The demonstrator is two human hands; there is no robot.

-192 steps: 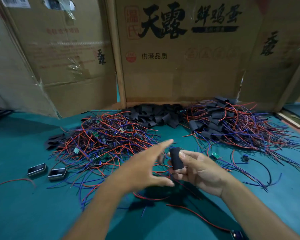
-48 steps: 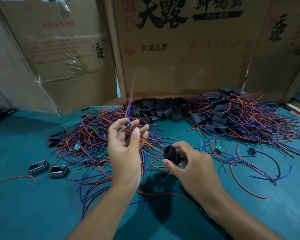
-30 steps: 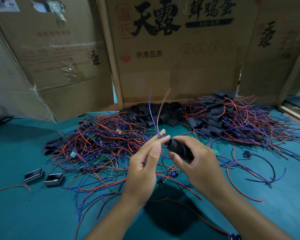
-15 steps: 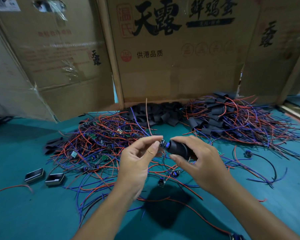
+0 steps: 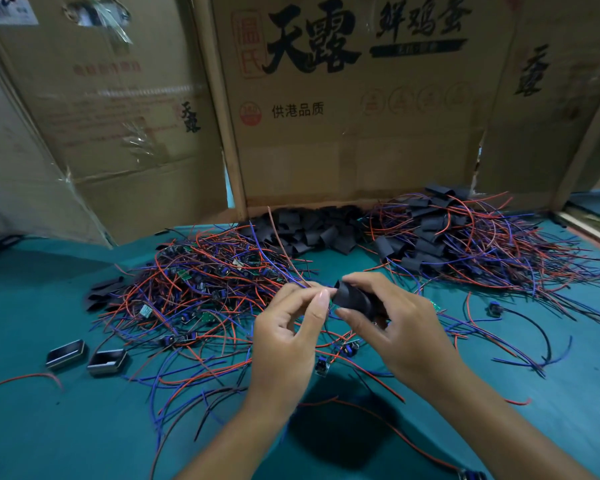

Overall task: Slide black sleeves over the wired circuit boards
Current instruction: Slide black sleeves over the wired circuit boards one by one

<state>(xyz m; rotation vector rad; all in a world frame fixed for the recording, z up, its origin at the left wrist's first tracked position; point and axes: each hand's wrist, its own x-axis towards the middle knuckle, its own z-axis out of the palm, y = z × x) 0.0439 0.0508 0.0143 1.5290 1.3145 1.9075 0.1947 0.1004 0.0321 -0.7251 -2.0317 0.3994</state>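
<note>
While both hands meet, black sleeve swallows the board's wires.

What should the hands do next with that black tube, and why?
Probably push the wired end a little further into the black sleeve. The right hand grips the sleeve with its mouth facing the left hand, whose fingers pinch the red and blue wires right at that opening. The board itself is hidden.

Beyond the fingertips, passage is blocked by tangled red and blue wire heaps; bare teal table felt is left open below-left of them.
</note>
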